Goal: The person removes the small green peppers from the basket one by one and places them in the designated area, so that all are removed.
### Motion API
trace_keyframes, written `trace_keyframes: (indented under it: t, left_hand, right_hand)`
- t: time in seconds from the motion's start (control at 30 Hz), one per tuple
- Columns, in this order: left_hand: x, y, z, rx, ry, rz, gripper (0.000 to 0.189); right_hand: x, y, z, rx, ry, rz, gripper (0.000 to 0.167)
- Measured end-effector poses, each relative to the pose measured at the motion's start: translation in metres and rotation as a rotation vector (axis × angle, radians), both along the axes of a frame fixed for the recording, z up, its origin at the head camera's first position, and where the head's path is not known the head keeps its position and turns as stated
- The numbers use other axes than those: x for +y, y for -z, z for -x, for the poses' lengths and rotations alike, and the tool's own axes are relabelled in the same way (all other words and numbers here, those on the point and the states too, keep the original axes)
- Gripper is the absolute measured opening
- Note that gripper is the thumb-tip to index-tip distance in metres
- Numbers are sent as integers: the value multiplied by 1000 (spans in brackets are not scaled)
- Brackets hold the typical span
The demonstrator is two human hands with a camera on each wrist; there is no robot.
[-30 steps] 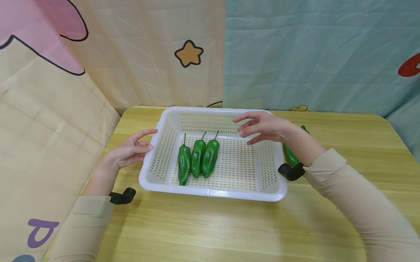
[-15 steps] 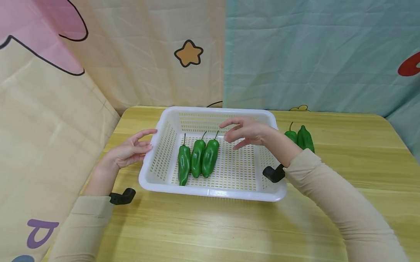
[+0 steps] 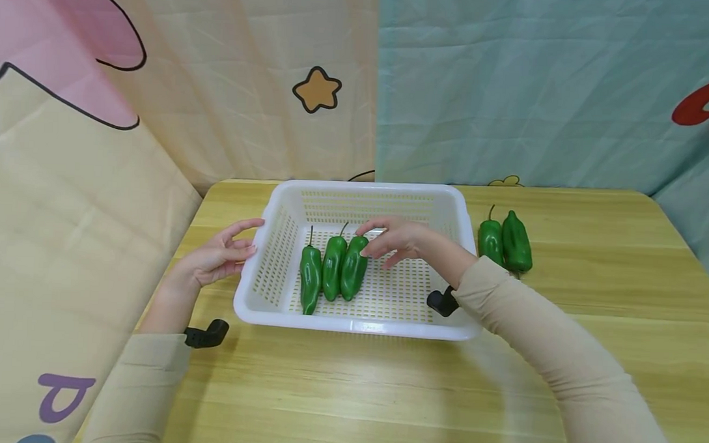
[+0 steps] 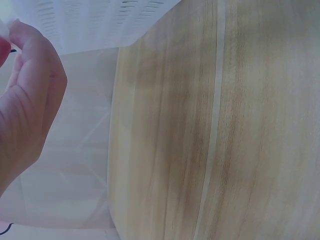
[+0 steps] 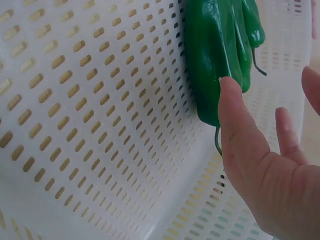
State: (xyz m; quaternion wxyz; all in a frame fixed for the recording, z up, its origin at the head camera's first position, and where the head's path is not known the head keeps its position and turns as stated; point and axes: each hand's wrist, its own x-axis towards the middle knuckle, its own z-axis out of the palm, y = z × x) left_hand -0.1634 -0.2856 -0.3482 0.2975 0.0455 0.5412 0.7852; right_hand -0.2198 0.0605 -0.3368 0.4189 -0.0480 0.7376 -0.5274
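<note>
In the head view, a white perforated plastic basket (image 3: 351, 325) stands on the table with three green peppers inside, stems pointing away. They are the left pepper (image 3: 311, 278), the middle pepper (image 3: 332, 273) and the right pepper (image 3: 352, 273). My left hand (image 3: 215, 259) holds the basket's left rim between thumb and fingers; in the left wrist view its fingertips meet the white edge. Over the right pepper's stem end hovers my right hand (image 3: 397, 241), fingers spread and loosely bent. In the right wrist view one fingertip overlaps that pepper (image 5: 207, 65); contact is unclear.
Right of the basket, two more green peppers lie side by side on the wooden table (image 3: 348, 391): one with a stem (image 3: 490, 240), one beside it (image 3: 516, 243). Another stem tip shows below them by the right sleeve. Printed curtains (image 3: 482, 89) stand behind and left.
My right hand has moved left and down, from above the basket's right side to the right pepper. Peppers behind my right arm have come into view. My left hand stays at the rim.
</note>
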Motion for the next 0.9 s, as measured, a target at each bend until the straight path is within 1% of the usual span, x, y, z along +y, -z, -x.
trace_keyframes:
  t: [0.47, 0.9]
  left_hand:
    - [0, 1, 1, 6, 7, -2, 45]
    - [0, 1, 1, 3, 11, -25, 44]
  right_hand:
    - [-8, 15, 2, 8, 13, -105, 52]
    - [-12, 17, 5, 13, 3, -139, 55]
